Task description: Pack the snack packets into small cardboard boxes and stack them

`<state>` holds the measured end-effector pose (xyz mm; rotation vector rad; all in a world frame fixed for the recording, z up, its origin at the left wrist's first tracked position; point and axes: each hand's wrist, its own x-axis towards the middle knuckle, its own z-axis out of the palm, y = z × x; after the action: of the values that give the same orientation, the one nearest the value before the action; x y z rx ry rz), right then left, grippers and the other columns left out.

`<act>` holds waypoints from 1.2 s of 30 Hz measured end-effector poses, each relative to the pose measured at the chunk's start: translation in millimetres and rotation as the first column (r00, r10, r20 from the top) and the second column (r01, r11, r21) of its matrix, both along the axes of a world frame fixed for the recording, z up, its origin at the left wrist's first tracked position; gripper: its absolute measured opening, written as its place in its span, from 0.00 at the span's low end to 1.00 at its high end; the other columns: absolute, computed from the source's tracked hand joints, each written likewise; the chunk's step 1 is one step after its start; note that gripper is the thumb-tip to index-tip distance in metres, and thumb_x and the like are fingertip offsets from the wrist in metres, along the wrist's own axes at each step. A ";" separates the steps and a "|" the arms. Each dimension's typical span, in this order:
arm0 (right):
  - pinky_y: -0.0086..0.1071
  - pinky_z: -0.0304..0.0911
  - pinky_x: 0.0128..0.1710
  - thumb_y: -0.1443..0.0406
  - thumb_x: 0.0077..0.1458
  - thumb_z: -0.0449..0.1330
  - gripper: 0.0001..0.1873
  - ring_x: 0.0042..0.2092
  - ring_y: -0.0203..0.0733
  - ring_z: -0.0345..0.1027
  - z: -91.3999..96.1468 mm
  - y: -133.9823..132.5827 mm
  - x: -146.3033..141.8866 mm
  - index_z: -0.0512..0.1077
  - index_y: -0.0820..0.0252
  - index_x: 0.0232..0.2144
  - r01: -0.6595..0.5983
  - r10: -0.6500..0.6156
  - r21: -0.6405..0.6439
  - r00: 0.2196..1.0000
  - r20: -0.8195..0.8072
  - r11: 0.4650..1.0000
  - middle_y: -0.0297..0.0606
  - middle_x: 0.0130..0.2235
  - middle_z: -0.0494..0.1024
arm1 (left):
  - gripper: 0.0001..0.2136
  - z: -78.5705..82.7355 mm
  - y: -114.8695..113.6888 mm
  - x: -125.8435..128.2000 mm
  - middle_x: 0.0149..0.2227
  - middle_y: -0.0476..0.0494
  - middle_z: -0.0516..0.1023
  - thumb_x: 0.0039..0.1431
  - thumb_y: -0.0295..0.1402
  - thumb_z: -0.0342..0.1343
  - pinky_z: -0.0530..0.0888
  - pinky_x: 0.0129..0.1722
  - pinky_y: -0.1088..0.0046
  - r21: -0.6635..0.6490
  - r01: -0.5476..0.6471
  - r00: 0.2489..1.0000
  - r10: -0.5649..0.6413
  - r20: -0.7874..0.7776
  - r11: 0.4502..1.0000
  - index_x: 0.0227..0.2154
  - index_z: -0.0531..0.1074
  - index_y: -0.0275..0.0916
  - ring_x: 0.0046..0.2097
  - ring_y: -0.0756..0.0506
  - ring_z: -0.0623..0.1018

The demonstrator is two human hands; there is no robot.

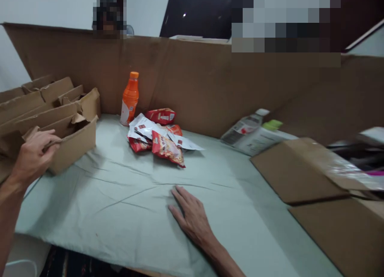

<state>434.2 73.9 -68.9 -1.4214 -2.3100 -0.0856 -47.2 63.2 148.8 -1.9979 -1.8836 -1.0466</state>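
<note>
My left hand (37, 152) is at the near end of an open cardboard box (73, 143) on the left, its fingers curled over a flap or wall edge. What lies inside the box is hidden by its walls. My right hand (191, 213) rests on the pale green cloth (129, 213), palm down with fingers stretched out, holding nothing. Beyond it lies a pile of snack packets: a red packet (168, 149) at the front, a white packet (145, 126) on top. Behind the pile's left side stands an orange drink bottle (131, 97).
More open cardboard boxes (21, 105) crowd the left side. A tall cardboard panel (198, 81) walls the back. At right, a clear bottle (246, 127) and a white pack with a green cap (272, 125) lean beside a cardboard box with spread flaps (291, 169).
</note>
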 end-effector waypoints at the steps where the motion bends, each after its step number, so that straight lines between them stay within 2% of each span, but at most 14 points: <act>1: 0.55 0.66 0.58 0.56 0.67 0.53 0.24 0.63 0.57 0.68 0.1 0.8 -0.1 0.73 0.58 0.59 -0.001 0.001 -0.001 1.000 -0.017 1.000 0.52 0.63 0.74 | 0.12 -0.1 -10.7 8.1 0.44 0.55 0.82 0.72 0.35 0.51 0.67 0.69 0.54 0.011 0.078 0.997 -0.079 0.013 0.997 0.38 0.77 0.36 0.58 0.41 0.78; 3: 0.55 0.66 0.58 0.56 0.66 0.54 0.23 0.62 0.56 0.69 -3.3 2.8 1.3 0.74 0.57 0.58 -0.002 0.003 0.003 0.998 -0.064 1.000 0.51 0.62 0.74 | 0.07 -0.7 -30.5 27.4 0.43 0.55 0.83 0.69 0.31 0.55 0.71 0.66 0.59 0.037 0.302 0.952 -0.304 0.041 0.953 0.40 0.78 0.41 0.58 0.43 0.79; 6: 0.54 0.68 0.57 0.54 0.65 0.55 0.23 0.60 0.56 0.71 -13.8 6.1 6.3 0.76 0.56 0.55 0.014 -0.010 0.020 0.982 -0.186 1.000 0.51 0.60 0.76 | 0.11 -4.6 -50.0 63.0 0.44 0.53 0.83 0.65 0.22 0.55 0.71 0.65 0.64 -0.011 0.586 0.810 -0.586 0.033 0.810 0.42 0.77 0.45 0.59 0.45 0.77; 8: 0.53 0.69 0.56 0.53 0.65 0.54 0.22 0.59 0.55 0.72 -19.8 8.3 10.9 0.77 0.56 0.53 0.045 -0.039 0.013 0.955 -0.293 0.999 0.51 0.59 0.77 | 0.15 -9.9 -56.3 85.9 0.44 0.50 0.82 0.62 0.18 0.53 0.69 0.66 0.62 -0.055 0.668 0.743 -0.669 0.013 0.742 0.43 0.75 0.44 0.60 0.45 0.76; 11: 0.53 0.69 0.56 0.55 0.65 0.54 0.20 0.60 0.55 0.72 -20.5 13.3 18.6 0.76 0.55 0.52 0.087 -0.077 0.007 0.913 -0.401 0.996 0.50 0.59 0.77 | 0.17 -19.0 -63.1 108.8 0.45 0.47 0.81 0.60 0.15 0.51 0.67 0.68 0.57 -0.062 0.711 0.702 -0.711 0.031 0.700 0.44 0.74 0.43 0.63 0.43 0.74; 13: 0.54 0.68 0.57 0.56 0.63 0.55 0.20 0.61 0.55 0.70 -14.2 20.6 22.0 0.75 0.55 0.53 0.105 -0.083 0.028 0.904 -0.420 0.994 0.50 0.60 0.76 | 0.18 -24.6 -68.4 113.9 0.51 0.45 0.79 0.61 0.15 0.51 0.69 0.67 0.57 -0.060 0.709 0.706 -0.705 0.071 0.703 0.46 0.73 0.44 0.64 0.41 0.72; 16: 0.53 0.66 0.59 0.58 0.61 0.56 0.22 0.63 0.55 0.68 2.9 42.6 17.9 0.73 0.55 0.56 0.122 -0.077 0.094 0.919 -0.388 0.988 0.49 0.62 0.74 | 0.22 -35.3 -71.3 109.5 0.67 0.42 0.66 0.65 0.22 0.57 0.68 0.68 0.57 -0.009 0.639 0.756 -0.625 0.194 0.769 0.59 0.69 0.48 0.68 0.39 0.67; 19: 0.51 0.64 0.60 0.58 0.59 0.57 0.29 0.63 0.55 0.66 19.6 78.1 -0.3 0.68 0.56 0.62 0.158 -0.097 0.165 0.940 -0.327 0.974 0.50 0.64 0.72 | 0.37 -55.0 -58.0 99.3 0.75 0.40 0.48 0.63 0.43 0.65 0.61 0.71 0.48 0.034 0.609 0.717 -0.568 0.405 0.793 0.71 0.55 0.52 0.73 0.32 0.57; 21: 0.50 0.63 0.60 0.59 0.58 0.56 0.34 0.64 0.55 0.64 25.0 104.7 -16.9 0.63 0.58 0.66 0.202 -0.140 0.179 0.941 -0.309 0.963 0.50 0.65 0.70 | 0.50 -73.2 -41.3 92.8 0.77 0.39 0.40 0.54 0.58 0.66 0.56 0.72 0.41 -0.015 0.647 0.650 -0.540 0.535 0.762 0.74 0.46 0.54 0.75 0.26 0.50; 22: 0.50 0.62 0.60 0.60 0.58 0.56 0.35 0.65 0.55 0.62 25.2 117.3 -24.8 0.61 0.58 0.67 0.222 -0.160 0.178 0.938 -0.307 0.959 0.51 0.66 0.69 | 0.55 -82.8 -32.4 89.9 0.77 0.39 0.38 0.50 0.62 0.66 0.54 0.71 0.39 -0.056 0.668 0.627 -0.521 0.579 0.742 0.74 0.42 0.55 0.75 0.24 0.47; 24: 0.50 0.60 0.60 0.62 0.57 0.55 0.36 0.67 0.57 0.60 21.4 138.6 -37.6 0.60 0.60 0.68 0.247 -0.183 0.175 0.930 -0.319 0.953 0.52 0.67 0.68 | 0.61 -100.4 -16.8 84.6 0.78 0.40 0.37 0.45 0.63 0.69 0.53 0.70 0.35 -0.150 0.696 0.617 -0.479 0.625 0.702 0.74 0.37 0.58 0.75 0.21 0.46; 27: 0.50 0.59 0.59 0.64 0.55 0.56 0.36 0.65 0.58 0.61 9.5 157.1 -45.1 0.63 0.60 0.66 0.281 -0.206 0.175 0.912 -0.356 0.943 0.53 0.65 0.70 | 0.64 -117.8 -3.2 77.8 0.78 0.41 0.35 0.44 0.58 0.72 0.57 0.68 0.33 -0.257 0.701 0.642 -0.431 0.634 0.665 0.74 0.31 0.59 0.74 0.19 0.48; 31: 0.47 0.62 0.55 0.64 0.59 0.52 0.28 0.58 0.53 0.69 -5.0 162.3 -36.9 0.69 0.57 0.61 0.329 -0.225 0.182 0.873 -0.433 0.927 0.49 0.59 0.76 | 0.64 -126.7 0.8 72.1 0.78 0.42 0.37 0.45 0.53 0.71 0.56 0.69 0.37 -0.275 0.701 0.647 -0.424 0.633 0.659 0.74 0.30 0.54 0.74 0.19 0.47; 36: 0.42 0.67 0.48 0.65 0.64 0.45 0.23 0.47 0.49 0.74 -11.6 164.8 -18.7 0.74 0.59 0.52 0.371 -0.207 0.202 0.807 -0.553 0.907 0.46 0.48 0.82 | 0.62 -131.9 -6.7 74.3 0.77 0.48 0.41 0.45 0.59 0.69 0.54 0.71 0.43 -0.249 0.732 0.572 -0.374 0.730 0.634 0.74 0.32 0.57 0.74 0.24 0.52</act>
<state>415.5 238.7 -80.5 -1.4153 -1.5498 -0.1208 27.1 56.5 16.8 -3.0706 -1.9792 -1.6744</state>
